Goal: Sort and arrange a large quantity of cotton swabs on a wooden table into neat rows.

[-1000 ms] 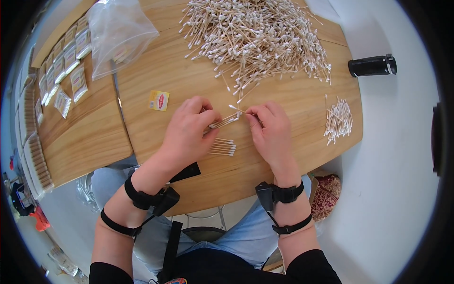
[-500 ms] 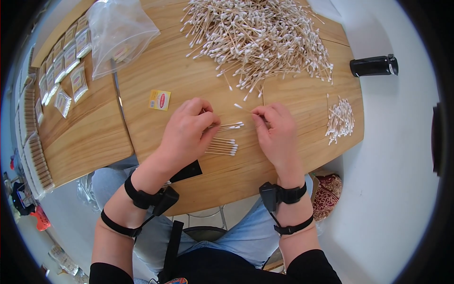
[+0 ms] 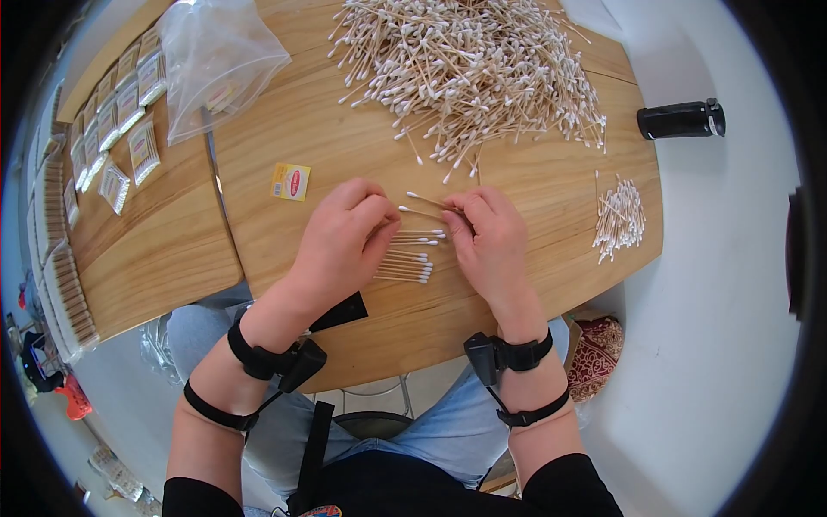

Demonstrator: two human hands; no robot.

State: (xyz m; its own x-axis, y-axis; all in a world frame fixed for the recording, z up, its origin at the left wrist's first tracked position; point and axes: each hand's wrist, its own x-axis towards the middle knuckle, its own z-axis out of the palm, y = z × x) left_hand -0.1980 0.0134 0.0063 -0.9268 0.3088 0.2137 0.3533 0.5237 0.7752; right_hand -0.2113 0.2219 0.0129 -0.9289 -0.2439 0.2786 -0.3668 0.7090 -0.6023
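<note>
My right hand (image 3: 488,233) is closed in a pinch on two cotton swabs (image 3: 426,201), their white tips pointing left toward my other hand. My left hand (image 3: 343,231) has its fingers pinched together over swabs whose tips stick out to the right; its fingertips are partly hidden. Just below it lies a row of parallel cotton swabs (image 3: 403,269) on the wooden table, their left ends covered by that hand. A small yellow card (image 3: 291,183) with a red oval rests up and left of my left hand.
A large heap of loose cotton swabs (image 3: 482,77) covers the far table. A smaller pile (image 3: 619,220) lies at right, near a black cylinder (image 3: 680,121). Packed swab bundles (image 3: 121,112) and a clear plastic bag (image 3: 215,69) are at left. A dark flat piece (image 3: 340,313) sits at the near edge.
My right hand has moved slightly left, bringing its swabs closer to my left hand; two tips now show instead of one. The swabs beside the left fingertips have shifted slightly lower.
</note>
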